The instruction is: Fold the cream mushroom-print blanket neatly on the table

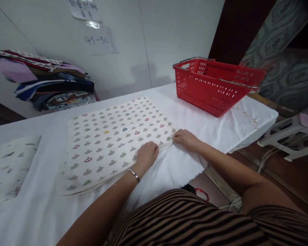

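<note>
A cream cloth with a print of small grey and coloured mushrooms [113, 136] lies flat on the white-covered table, folded into several layers along its near edge. My right hand [187, 140] pinches the cloth's near right corner between thumb and fingers. Further left along the same edge, my left hand [146, 154] has its fingers curled closed over the cloth; a metal bracelet is on that wrist. The fingertips of both hands are partly hidden.
A red plastic basket [207, 92] stands at the back right. Another patterned cloth [10, 164] lies at the left. Folded clothes [56, 82] are stacked behind the table by the wall. A white stool [292, 136] is beyond the table's right end.
</note>
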`<state>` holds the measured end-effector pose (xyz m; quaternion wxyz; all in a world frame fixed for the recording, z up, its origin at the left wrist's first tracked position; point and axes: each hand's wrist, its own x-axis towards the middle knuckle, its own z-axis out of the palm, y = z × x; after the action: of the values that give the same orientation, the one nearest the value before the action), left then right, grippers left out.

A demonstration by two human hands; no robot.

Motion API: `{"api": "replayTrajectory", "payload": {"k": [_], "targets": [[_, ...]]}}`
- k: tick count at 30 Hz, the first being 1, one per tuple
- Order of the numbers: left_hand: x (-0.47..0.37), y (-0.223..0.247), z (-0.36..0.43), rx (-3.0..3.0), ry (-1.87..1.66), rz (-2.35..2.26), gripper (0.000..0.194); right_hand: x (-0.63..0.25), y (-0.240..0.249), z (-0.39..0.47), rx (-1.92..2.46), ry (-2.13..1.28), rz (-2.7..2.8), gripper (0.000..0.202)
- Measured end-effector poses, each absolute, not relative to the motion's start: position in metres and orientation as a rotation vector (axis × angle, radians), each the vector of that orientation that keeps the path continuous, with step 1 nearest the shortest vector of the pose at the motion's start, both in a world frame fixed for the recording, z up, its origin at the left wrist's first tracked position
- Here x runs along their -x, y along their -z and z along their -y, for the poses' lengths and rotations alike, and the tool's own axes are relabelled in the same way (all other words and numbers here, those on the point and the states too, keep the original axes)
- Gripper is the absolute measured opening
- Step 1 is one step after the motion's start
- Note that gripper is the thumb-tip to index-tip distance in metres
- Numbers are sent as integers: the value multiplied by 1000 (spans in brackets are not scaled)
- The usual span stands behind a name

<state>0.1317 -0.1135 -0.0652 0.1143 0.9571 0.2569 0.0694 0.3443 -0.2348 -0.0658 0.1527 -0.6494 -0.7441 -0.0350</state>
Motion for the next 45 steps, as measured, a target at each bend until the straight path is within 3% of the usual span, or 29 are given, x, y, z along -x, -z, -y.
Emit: {"api": "replayTrajectory", "payload": {"k": [11, 20, 34, 45], "targets": [[-129, 75, 114, -3056, -277, -594, 25, -350, 74, 231, 1847, 384, 2177, 25], [-124, 75, 119, -3265, -231, -392, 21, -353, 80, 237, 1778, 377, 2304, 22], [-127, 67, 116, -3104, -76, -591, 26, -353, 66, 237, 1770, 281, 2377, 24], [-127, 62, 115, -2928, -197, -720, 23, -355, 67, 233, 1749, 286, 2350, 25]]}}
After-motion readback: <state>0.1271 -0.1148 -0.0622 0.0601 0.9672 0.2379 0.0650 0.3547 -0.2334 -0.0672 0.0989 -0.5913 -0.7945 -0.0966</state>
